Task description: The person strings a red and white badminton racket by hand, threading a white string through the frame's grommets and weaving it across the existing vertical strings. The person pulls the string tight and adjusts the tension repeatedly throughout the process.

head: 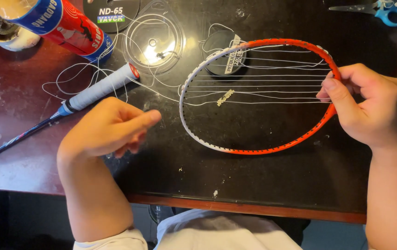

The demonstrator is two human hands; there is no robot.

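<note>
Right hand (369, 104): grip closed on the rim of the orange-and-white oval badminton racket frame (235, 149), thumb and fingers pinching where the thin white strings (258, 76) meet it, likely to steady the frame flat on the dark desk (263, 185). Left hand (108, 127): fingers curled loosely, nothing seen in its grip, hovering beside the frame. Beyond it lies a white-wrapped racket handle (99, 88) amid loose string; farther still, a clear plastic reel (154, 41).

Red-and-blue cardboard tube (57, 25) lying top left, round black reel label (111, 14) beside it, black string reel (228, 58) under racket frame
</note>
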